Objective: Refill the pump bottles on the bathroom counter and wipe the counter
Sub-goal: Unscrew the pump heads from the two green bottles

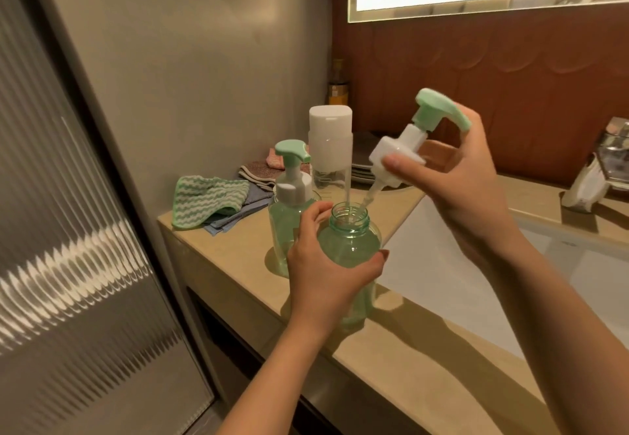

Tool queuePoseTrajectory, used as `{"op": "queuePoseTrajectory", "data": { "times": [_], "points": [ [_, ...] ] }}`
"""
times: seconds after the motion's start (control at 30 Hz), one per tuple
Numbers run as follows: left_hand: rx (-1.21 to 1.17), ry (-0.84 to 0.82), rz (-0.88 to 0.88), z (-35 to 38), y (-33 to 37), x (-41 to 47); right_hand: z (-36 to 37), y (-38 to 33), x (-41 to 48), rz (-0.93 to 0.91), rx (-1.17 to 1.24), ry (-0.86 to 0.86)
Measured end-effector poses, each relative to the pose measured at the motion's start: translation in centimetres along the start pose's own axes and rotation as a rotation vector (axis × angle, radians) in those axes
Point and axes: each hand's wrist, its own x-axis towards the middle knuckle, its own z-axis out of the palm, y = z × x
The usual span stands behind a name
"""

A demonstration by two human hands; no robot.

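Your left hand [323,274] wraps the open green bottle [350,250], which is on the surface [238,264] near the front edge. Your right hand [456,182] pinches the pump head [408,148], tilted at one o'clock, with its tube tip at the bottle's mouth. The second pump bottle [289,216] is just beside at ten o'clock, the white container [329,148] is at twelve, and the striped cloth [207,201] is farther out at ten.

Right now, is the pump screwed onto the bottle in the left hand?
No: the right hand holds the pump tilted above the bottle, only its tube inside the open neck.
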Motion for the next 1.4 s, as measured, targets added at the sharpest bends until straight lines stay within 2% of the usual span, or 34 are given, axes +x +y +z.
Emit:
{"op": "queuePoseTrajectory", "data": {
  "times": [0.23, 0.6, 0.73, 0.87, 1.03, 1.23, 1.4],
  "points": [
    [-0.007, 0.013, 0.016, 0.0, -0.1, 0.1, -1.4, 0.3, 0.9, 0.154, 0.24, 0.187],
    [-0.016, 0.021, 0.039, 0.2, -0.1, 0.0, -2.8, 3.4, 1.9, 0.424, 0.455, 0.435],
    [-0.019, 0.022, 0.065, 0.2, -0.1, 0.0, -3.3, 4.7, 1.8, 0.437, 0.548, 0.501],
    [-0.037, 0.035, 0.069, 0.3, -0.3, 0.1, -3.1, 6.3, 1.5, 0.296, 0.329, 0.518],
    [-0.052, 0.043, 0.079, 0.3, -0.3, 0.1, -1.7, 8.7, 0.2, 0.07, -0.018, 0.384],
    [-0.046, 0.061, 0.089, 0.4, -0.5, 0.1, 0.2, 11.7, -0.5, -0.067, -0.211, 0.313],
    [-0.035, 0.068, 0.091, 0.5, -0.7, 0.2, 0.9, 14.0, 0.6, -0.208, -0.454, 0.119]
  ]
}}
